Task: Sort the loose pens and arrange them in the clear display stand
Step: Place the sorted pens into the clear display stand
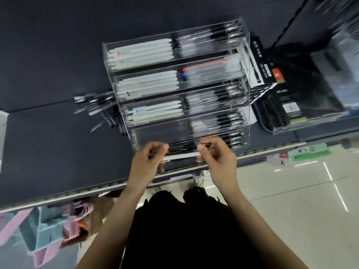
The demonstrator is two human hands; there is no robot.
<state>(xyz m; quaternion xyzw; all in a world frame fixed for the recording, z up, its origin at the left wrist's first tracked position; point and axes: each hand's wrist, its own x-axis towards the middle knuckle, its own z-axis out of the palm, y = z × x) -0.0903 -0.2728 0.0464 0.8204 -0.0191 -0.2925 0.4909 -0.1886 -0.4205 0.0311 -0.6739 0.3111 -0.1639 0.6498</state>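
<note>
Both forearms reach forward from the bottom of the view toward the clear stand [174, 84], which is the landmark for all places below. In front of its lowest tier, the left hand [149, 160] and the right hand [215, 154] hold one white pen [181, 156] between them, each hand pinched on one end, so the pen lies level and parallel to the front edge of the stand. The left fingers [157, 149] are curled and closed on the left end; a second thin, dark thing seems to show under this hand, but it is too blurred to say. The right fingertips [202, 148] are closed on the other end, where a small metal part shows.

Such a pen is judged to be light and stiff, with a smooth body that can slip, so a pinch near the ends, as now, gives good control of its direction. It is not fragile, but the clip could catch on the wall of the stand.

The upper tiers of the stand already hold rows of white pens on the left side and darker pens on the right side. Left of the stand, on the dark shelf [48, 142], a pile of loose pens [97, 109] waits unsorted. Right of the stand lies a box marked DIARY [303, 98].
</note>
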